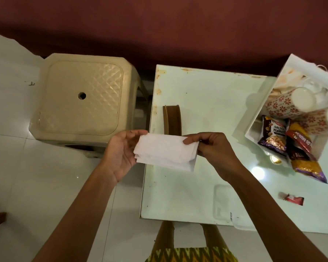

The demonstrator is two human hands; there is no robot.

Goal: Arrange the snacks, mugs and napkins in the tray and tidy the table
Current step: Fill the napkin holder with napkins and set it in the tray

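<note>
I see napkin stack [165,151] held in air over left edge of surface [206,103], between both hands. Right hand [214,148]: thumb and fingers pinch right end. Left hand [121,150]: fingers relaxed, seem to cup left end rather than pinch it. Brown holder [172,120] on surface just beyond stack. Tray [299,67] at far right holds patterned mugs [288,104] and snack packets [275,135]. Red wrapper [293,199] lies apart, nearer me.

White folded napkins [165,150] mid-air, flat; patterned mugs [288,104] and snack packets [273,135] seemingly inside white tray [301,67].
</note>
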